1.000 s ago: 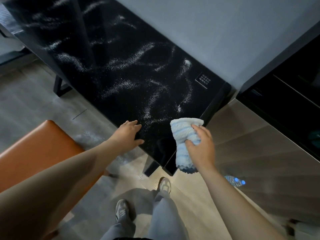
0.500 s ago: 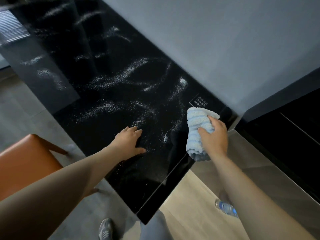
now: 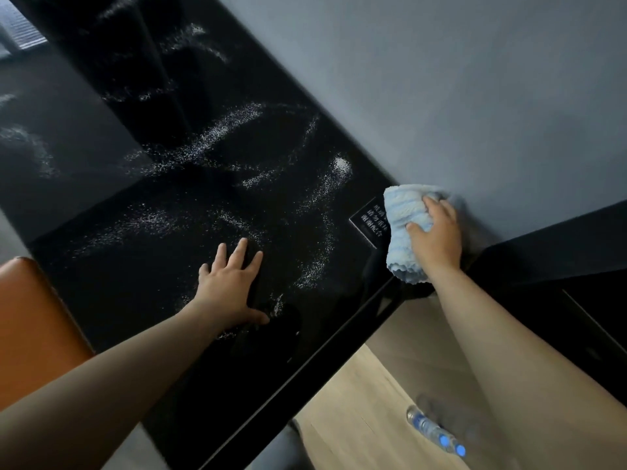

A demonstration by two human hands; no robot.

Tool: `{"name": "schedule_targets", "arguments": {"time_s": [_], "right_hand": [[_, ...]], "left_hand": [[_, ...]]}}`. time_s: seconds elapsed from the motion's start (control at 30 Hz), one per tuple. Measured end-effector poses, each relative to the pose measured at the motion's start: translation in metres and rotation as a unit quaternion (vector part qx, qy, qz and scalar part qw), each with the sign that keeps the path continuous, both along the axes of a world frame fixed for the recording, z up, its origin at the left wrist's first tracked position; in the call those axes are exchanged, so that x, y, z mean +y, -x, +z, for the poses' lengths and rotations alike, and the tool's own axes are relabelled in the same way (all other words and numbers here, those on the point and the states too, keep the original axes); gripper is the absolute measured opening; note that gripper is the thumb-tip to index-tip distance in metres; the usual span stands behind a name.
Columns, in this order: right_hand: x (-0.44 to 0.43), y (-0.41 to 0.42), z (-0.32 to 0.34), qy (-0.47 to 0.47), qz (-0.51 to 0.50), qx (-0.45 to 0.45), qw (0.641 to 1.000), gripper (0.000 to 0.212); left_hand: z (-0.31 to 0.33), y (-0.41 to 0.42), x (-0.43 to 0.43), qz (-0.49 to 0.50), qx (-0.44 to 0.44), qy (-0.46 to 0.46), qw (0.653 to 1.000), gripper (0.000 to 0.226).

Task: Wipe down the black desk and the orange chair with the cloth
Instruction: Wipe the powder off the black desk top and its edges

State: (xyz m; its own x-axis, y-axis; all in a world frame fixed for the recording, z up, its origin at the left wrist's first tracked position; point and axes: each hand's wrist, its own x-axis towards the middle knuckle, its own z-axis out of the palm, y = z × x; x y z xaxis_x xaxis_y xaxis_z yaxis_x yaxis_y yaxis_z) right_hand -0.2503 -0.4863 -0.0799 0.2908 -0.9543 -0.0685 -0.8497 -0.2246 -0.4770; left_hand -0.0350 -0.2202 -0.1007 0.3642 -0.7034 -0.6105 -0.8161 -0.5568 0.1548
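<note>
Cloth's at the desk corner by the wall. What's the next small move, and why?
Probably sweep the cloth, gripped by the right hand, leftward across the desk through the nearest white powder streak: the powder lies unwiped, and the left hand rests flat on the desk.

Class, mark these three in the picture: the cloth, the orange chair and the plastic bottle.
cloth (image 3: 402, 215): head view, on its striped upper fold.
orange chair (image 3: 34, 327): head view, on its orange surface.
plastic bottle (image 3: 434, 431): head view, on its clear body.
</note>
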Motion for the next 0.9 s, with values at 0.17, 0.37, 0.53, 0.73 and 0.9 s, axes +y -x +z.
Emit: {"name": "schedule_targets", "arguments": {"time_s": [0.17,0.37,0.53,0.73,0.9], "right_hand": [[-0.025,-0.009,-0.022,-0.02,-0.001,0.017,1.0,0.059],[-0.027,-0.018,-0.039,-0.018,0.043,0.021,0.999,0.06],[-0.014,-0.022,-0.043,0.006,0.053,0.039,0.998,0.06],[0.009,-0.027,-0.049,0.027,0.059,0.026,0.998,0.057],[0.037,-0.027,-0.051,0.041,0.093,0.013,0.995,0.049]], "left_hand": [[-0.008,0.005,0.001,-0.014,-0.028,-0.012,0.999,0.141],[-0.007,0.006,-0.003,-0.008,-0.023,-0.027,0.999,0.14],[-0.005,0.006,-0.004,-0.013,-0.026,-0.033,0.999,0.14],[-0.007,0.007,-0.006,-0.01,-0.027,-0.023,0.999,0.14],[-0.009,0.007,-0.004,-0.011,-0.022,-0.021,0.999,0.141]]}}
